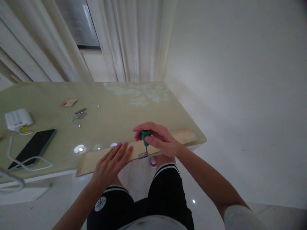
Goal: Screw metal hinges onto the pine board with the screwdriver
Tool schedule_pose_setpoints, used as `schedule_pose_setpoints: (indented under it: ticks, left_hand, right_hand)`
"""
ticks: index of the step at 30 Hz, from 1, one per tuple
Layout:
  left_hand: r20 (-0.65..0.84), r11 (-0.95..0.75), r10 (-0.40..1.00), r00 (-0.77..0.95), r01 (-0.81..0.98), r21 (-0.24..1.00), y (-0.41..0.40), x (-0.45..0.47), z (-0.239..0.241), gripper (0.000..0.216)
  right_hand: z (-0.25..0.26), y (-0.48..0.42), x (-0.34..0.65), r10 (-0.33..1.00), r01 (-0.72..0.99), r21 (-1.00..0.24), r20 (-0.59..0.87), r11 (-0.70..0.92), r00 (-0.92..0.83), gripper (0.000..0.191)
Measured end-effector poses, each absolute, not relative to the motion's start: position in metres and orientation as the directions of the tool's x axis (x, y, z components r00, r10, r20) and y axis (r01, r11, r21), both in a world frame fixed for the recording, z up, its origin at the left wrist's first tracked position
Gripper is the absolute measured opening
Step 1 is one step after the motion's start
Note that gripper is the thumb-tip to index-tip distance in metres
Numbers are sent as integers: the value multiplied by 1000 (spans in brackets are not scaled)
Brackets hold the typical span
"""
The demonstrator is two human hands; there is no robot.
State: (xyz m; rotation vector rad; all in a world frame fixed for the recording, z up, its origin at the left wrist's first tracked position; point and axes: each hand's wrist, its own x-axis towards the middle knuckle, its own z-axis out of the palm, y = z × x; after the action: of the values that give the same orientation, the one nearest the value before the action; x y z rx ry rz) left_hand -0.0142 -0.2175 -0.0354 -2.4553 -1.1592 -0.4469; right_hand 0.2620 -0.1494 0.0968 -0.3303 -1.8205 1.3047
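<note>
Green-handled screwdriver (146,137) was in the right hand (161,137), held between thumb and fingers, its tip down on a small metal plate (143,155) at the near edge of the wooden board (138,147). Left hand (112,163) lay flat on the board just beside that, fingers stretched out, and the board sat along the near edge of the pale green table (115,121), with loose metal bits (81,114) and a phone (35,148) off to the left

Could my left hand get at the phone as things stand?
Likely yes, if your left hand leaves the board: the phone lies off to its left, with only a white cable across it.
</note>
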Motion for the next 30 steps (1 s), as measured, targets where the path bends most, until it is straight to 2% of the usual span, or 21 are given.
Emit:
schedule_pose_setpoints:
  ticks: [3,6,12,18,25,30]
  left_hand:
    - [440,-562,659,610,788,-252,-216,-12,-36,75]
    - [430,-564,663,613,787,-251,-215,-13,-38,76]
    - [437,-579,679,590,796,-174,-215,-13,-39,71]
    - [431,-584,693,578,800,-134,-216,-11,-38,75]
    - [420,-576,698,580,803,-151,-217,-11,-38,75]
    - [377,-570,703,603,795,-208,-219,-13,-40,76]
  right_hand:
    - [110,-150,274,572,-208,-889,426,408,-701,39]
    - [122,-148,282,579,-127,-908,358,400,-733,36]
    - [123,-151,279,619,-18,-864,375,502,-690,26]
    - [115,-157,273,719,-49,-892,394,450,-572,28]
    - [111,-173,272,755,128,-784,520,607,-399,31]
    - [102,-189,265,705,205,-676,659,708,-264,45]
